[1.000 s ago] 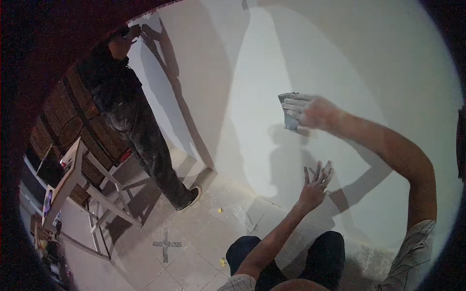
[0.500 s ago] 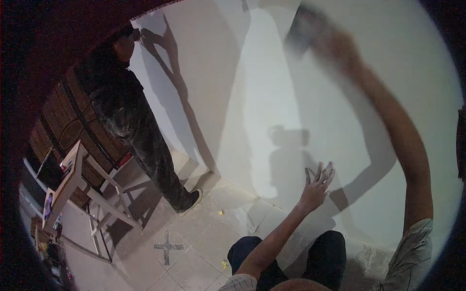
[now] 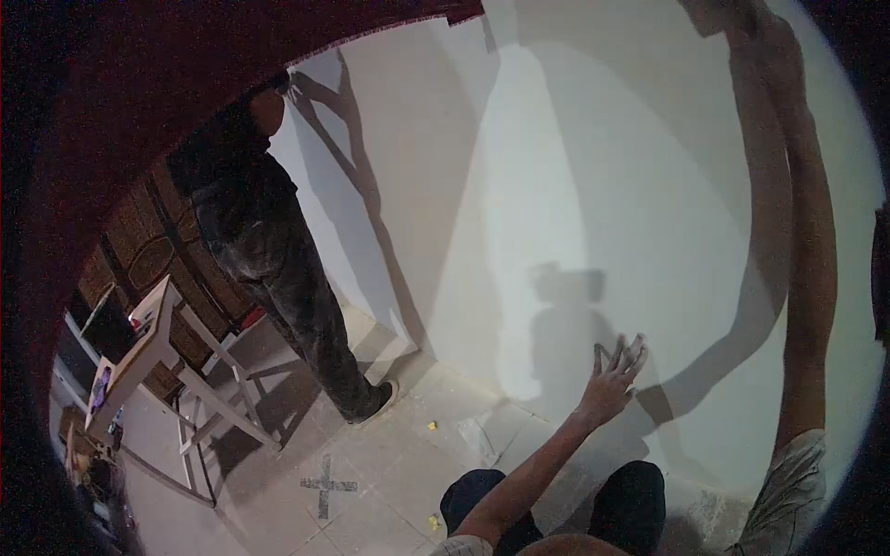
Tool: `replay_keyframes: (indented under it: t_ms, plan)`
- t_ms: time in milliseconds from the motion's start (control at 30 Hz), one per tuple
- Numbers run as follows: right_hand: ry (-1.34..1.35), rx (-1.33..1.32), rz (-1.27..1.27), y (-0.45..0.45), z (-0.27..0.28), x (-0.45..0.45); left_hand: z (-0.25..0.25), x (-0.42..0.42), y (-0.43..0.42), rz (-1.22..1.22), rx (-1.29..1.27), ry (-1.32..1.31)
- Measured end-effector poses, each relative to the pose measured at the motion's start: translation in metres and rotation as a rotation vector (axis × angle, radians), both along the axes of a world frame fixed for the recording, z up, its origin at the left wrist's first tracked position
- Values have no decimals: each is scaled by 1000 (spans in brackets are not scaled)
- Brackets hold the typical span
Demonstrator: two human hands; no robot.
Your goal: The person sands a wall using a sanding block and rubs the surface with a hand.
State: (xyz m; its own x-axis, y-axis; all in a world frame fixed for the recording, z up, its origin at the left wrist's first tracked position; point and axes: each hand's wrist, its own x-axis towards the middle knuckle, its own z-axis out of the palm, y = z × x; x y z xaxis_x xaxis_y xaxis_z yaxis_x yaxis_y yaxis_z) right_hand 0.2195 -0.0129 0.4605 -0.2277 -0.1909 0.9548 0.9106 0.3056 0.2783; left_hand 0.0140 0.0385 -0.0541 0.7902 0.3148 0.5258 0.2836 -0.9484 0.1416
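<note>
My left hand is raised in front of the white wall, fingers apart and whitened with dust, holding nothing. High at the upper right, my right hand reaches up against the same wall. It grips a dark, flat block, seen blurred in the earlier view; now the dim top edge mostly hides the block and my fingers. The shadow of my right arm falls on the wall just left of the arm.
Another person stands at the left by the wall corner, arm raised. A pale wooden stool or small table stands behind them. Yellow scraps and a thin sheet lie on the tiled floor near a dark cross mark.
My right hand has swept up and to the right along the wall, its arm now nearly straight. My left hand stays raised with fingers spread. The view has shifted slightly.
</note>
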Motion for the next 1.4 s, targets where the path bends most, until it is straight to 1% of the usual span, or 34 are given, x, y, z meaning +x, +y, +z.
replay_keyframes:
  t_ms: [33, 67, 133, 200, 233, 267, 300, 333, 367, 433, 467, 500, 567, 633, 667, 700, 733, 767, 833, 867, 900, 933, 967, 1033, 1067, 1133, 1167, 1200, 1233, 1267, 1300, 1333, 1367, 1400]
  plan:
    - [17, 6, -132, -5, -4, 4, 2, 1, 4, 2, 1, -7]
    - [62, 10, -392, -7, -17, 8, 0, 1, 5, -4, 22, -15]
    - [72, -100, -350, 22, -83, -38, -3, -1, 2, 0, 30, -20]
    - [-31, -305, -403, 74, -162, -42, -1, -1, 0, 5, 32, -36]
    - [-275, -347, -496, 99, -208, -37, 0, -1, -2, 2, 28, -32]
    - [-403, -445, -358, 83, -233, -72, 1, 0, -4, 19, 26, -52]
    - [-452, -550, -302, 89, -258, -81, 1, 1, -6, 35, 28, -70]
    - [-618, -545, -380, 81, -268, -82, 1, 1, -8, 29, 31, -66]
    - [-608, -543, -383, 80, -264, -79, 0, 0, -9, 34, 15, -60]
    - [-555, -786, -176, 78, -247, -66, 0, -2, -10, 38, -6, -47]
    - [-390, -716, -97, 64, -225, -74, 2, -3, -9, 31, 6, -45]
    - [-397, -672, -397, 65, -196, -63, 6, -4, -7, 25, 25, -49]
    - [-258, -235, -597, 55, -107, -47, 7, -4, -8, 21, -1, -27]
    - [217, -393, -275, 13, -45, -50, 5, -1, -3, 18, -17, -12]
    - [449, -401, -100, -12, -14, -56, 0, 2, 2, 15, -4, -2]
    - [295, -196, 40, -23, -2, -69, -5, 4, 4, 4, 6, 12]
    - [358, 75, -153, -7, -18, -106, -4, 3, 5, 4, 5, 12]
    - [278, 93, -206, 5, -33, -100, -3, 2, 4, -4, 9, -21]
    - [42, -114, -399, 50, -100, -62, -3, -1, -2, -14, 4, -49]
    - [-83, -243, -476, 76, -146, -53, -1, -1, -3, 0, 9, -46]
    - [-208, -394, -485, 95, -198, -48, 2, -1, -4, 16, 17, -45]
    - [-336, -530, -506, 133, -268, -33, 4, -2, -6, 17, 11, -50]
    - [-432, -665, -125, 105, -292, -72, 4, -3, -7, 19, 5, -49]
    - [-990, -636, -492, 91, -331, -71, 5, -5, -12, 26, -1, -49]
    - [-991, -630, -491, 91, -325, -68, 7, -5, -14, 39, -7, -21]
    - [-568, -744, -238, 88, -285, -57, 10, -2, -12, 57, -10, -7]
    - [-597, -588, -333, 90, -246, -46, 10, -2, -11, 37, -24, -24]
    - [-624, -387, -548, 84, -195, -33, 10, 0, -11, 14, -45, -38]
    - [-469, -387, -594, 72, -147, -36, 9, 0, -9, 9, -49, -40]
    - [-233, -388, -502, 50, -101, -48, 10, -2, -6, -28, -89, -54]
    - [0, -381, -315, 24, -61, -65, 10, -3, -4, -76, -132, -64]
    - [150, -313, -125, 3, -30, -83, 8, -3, -5, -106, -138, -56]
    - [192, -18, -9, -2, -18, -101, 7, -2, -4, -84, -111, -73]
    - [197, -18, -44, 5, -16, -84, 6, 2, -4, -60, -83, -93]
